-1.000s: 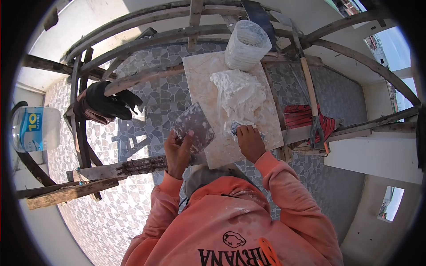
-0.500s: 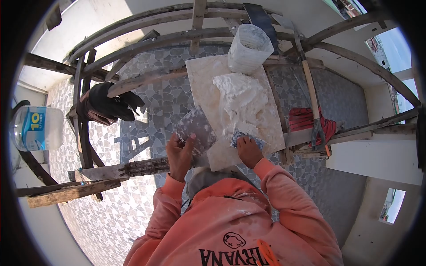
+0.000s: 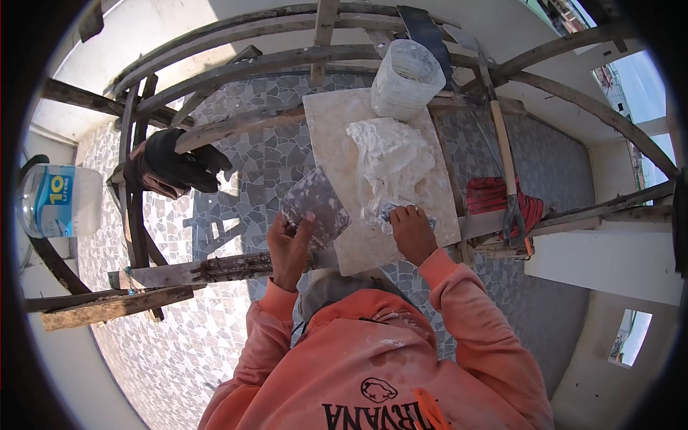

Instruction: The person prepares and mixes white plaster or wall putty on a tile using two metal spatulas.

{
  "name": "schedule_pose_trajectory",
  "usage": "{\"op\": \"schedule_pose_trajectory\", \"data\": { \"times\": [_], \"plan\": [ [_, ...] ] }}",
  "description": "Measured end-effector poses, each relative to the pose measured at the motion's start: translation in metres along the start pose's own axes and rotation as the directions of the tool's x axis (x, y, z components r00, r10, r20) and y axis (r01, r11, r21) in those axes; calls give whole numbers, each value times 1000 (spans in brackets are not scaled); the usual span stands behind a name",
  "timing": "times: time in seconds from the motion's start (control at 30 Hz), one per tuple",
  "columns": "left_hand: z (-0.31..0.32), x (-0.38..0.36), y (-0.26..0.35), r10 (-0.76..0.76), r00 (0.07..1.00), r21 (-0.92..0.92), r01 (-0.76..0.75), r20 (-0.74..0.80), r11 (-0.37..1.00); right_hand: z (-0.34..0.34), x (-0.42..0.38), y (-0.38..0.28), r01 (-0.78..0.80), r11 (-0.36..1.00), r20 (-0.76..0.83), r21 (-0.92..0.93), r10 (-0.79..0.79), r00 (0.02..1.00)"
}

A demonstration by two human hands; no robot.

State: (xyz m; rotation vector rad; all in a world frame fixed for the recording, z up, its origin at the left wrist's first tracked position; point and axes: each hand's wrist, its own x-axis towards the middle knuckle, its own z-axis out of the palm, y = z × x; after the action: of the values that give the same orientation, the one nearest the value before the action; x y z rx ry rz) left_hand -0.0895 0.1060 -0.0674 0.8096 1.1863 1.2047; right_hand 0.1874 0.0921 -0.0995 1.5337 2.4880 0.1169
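Observation:
My left hand (image 3: 288, 247) grips a square metal plaster trowel (image 3: 313, 205), smeared grey, held out over the patterned floor beside the board. My right hand (image 3: 411, 231) holds a small putty knife (image 3: 390, 211) and presses its blade into the near edge of a heap of white plaster (image 3: 390, 161). The heap lies on a beige marble slab (image 3: 331, 143) resting on wooden scaffold rails. A white plastic bucket (image 3: 405, 79) stands at the slab's far end.
Curved wooden scaffold poles (image 3: 236, 72) ring the slab. Dark clothes (image 3: 172, 168) hang on a rail at left, and a 10-litre water jug (image 3: 57, 201) sits further left. A long-handled tool (image 3: 502, 150) and a red object (image 3: 494, 197) lie at right. A mosaic floor (image 3: 172, 344) lies far below.
My right hand drew back toward me with the putty knife, then pushed forward again into the near edge of the plaster. My left hand and the trowel stayed almost still.

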Motion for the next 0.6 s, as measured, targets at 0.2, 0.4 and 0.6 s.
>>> {"op": "schedule_pose_trajectory", "data": {
  "times": [0.2,0.4,0.6],
  "plan": [
    [-1,-2,-2,58,998,57,-58,8,997,40,-8,-27,199,978,-48,56,-197,979],
    [-1,-1,-4,20,1000,-16,-20,-1,1000,3,14,-33,28,1000,-118,4,-27,993],
    [-8,2,-6,13,1000,27,-13,-12,1000,16,-13,-27,174,978,-84,118,-165,983]
  ]
}}
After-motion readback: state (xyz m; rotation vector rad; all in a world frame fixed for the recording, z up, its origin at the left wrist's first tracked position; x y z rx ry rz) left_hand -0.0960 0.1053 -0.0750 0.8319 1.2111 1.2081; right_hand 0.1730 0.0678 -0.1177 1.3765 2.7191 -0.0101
